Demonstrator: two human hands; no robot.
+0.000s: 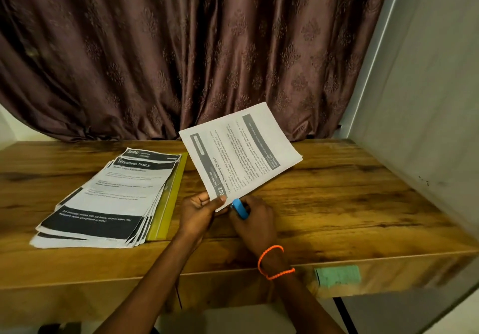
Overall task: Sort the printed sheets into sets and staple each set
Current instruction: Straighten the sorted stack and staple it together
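A thin set of printed sheets (pixel 241 152) is being held up above the wooden counter (pixel 337 198), tilted so its far corner is pointing toward the curtain (pixel 181 48). The top page is showing a grey header band and the words "Screen Cleaning Check". The left hand (pixel 198 211) is pinching the set's near corner, thumb on top of the page and fingers curled beneath. Right beside it, the right hand (pixel 255 223) is gripping a small blue stapler (pixel 239 208), whose nose is sitting at that same corner, touching the edge of the paper. An orange cord bracelet (pixel 274 262) is circling the right wrist.

To the left, a fanned stack of printed sheets (pixel 108 198) is lying flat on the counter, its top page headed "DRESSING TABLE". The stack is resting on a yellow-green folder (pixel 168 198), whose long edge is showing along the stack's right side. A pale green label (pixel 337 275) is sticking to the counter's front edge, near the right forearm.
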